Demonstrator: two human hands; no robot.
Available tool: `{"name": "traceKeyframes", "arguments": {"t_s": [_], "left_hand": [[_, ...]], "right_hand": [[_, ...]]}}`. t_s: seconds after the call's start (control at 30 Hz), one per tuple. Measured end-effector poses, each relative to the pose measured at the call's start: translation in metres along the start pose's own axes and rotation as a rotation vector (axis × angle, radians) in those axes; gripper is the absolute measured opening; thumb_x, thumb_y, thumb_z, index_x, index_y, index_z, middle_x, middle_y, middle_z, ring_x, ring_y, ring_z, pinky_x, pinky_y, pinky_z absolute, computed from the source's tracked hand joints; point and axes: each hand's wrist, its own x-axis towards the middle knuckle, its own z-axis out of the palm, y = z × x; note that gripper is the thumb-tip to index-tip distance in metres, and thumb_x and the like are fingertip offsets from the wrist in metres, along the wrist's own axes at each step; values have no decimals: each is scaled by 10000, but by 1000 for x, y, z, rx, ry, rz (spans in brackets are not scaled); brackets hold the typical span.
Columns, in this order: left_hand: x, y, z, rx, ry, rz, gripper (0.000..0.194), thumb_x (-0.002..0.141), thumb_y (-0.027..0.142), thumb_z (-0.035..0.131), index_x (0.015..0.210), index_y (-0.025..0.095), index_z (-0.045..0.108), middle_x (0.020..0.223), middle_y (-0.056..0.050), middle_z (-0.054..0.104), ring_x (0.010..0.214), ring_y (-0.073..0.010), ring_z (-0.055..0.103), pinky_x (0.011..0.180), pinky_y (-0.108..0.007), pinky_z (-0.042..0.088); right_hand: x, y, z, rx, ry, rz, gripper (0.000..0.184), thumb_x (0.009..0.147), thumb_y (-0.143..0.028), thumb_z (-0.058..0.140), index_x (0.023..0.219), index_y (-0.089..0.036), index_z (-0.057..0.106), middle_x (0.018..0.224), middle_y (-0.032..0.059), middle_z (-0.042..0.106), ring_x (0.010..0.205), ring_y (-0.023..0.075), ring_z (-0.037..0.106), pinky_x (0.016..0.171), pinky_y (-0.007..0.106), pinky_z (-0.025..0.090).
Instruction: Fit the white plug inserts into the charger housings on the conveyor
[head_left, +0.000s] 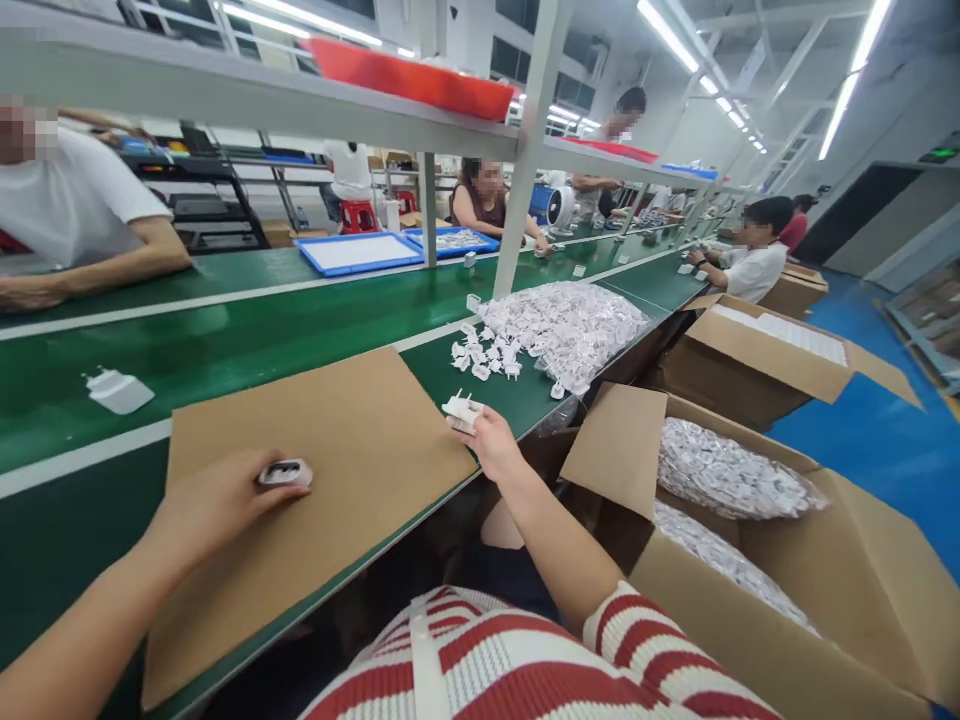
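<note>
Over the brown cardboard sheet (360,430), my left hand (214,500) grips a white charger housing (300,474) between thumb and fingers, its dark open end facing me. At the sheet's right edge, my right hand (496,443) pinches a small white plug piece (461,412) with two prongs pointing away. Beyond that hand lie several loose white plug pieces (487,352), beside a clear bag (577,325) full of the same kind. A white charger (120,390) with prongs rests on the green belt at the left.
An open carton (862,570) with bags of white parts stands at my right, another carton (757,350) behind it. A shelf post (525,160) rises past the bag. Blue trays (360,254) and several co-workers line the belt.
</note>
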Motion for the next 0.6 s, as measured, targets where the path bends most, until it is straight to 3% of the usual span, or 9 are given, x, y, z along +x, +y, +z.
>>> {"name": "traceKeyframes", "arguments": {"t_s": [0.1,0.2,0.37,0.5,0.6], "left_hand": [[-14,45,12,10,44,42,547,929,762,511,937,238,664,991,-50,703,952,-302,630,643,-317,314],[-16,66,29,-86,81,46,532,912,744,606,909,215,659,949,-58,678,906,-275,604,644,-327,302],[-20,61,46,-481,153,193,486,877,589,763,1145,190,691,1047,-43,674,914,-215,590,769,-316,414],[-23,57,52,-658,106,149,447,911,564,720,1104,160,720,905,-30,663,764,-165,546,686,-302,398],[-23,57,58,-726,106,133,467,897,582,719,1093,158,728,826,-22,639,711,-159,524,644,-304,374]], "right_hand": [[-12,-9,10,64,-109,138,412,682,-386,862,1029,-209,729,1093,85,803,953,216,787,759,304,635],[-19,-12,24,4,-168,140,404,696,-398,875,1021,-207,729,1063,71,805,979,220,779,810,320,628],[-30,-6,46,-110,-240,147,414,682,-406,878,1023,-210,748,1074,52,799,984,213,762,848,344,620],[-38,3,66,-299,-289,45,382,677,-411,879,985,-217,761,1086,49,794,1016,209,720,781,305,608],[-40,11,81,-414,-336,-53,379,670,-418,885,965,-217,760,1027,41,789,844,163,687,678,265,578]]}}
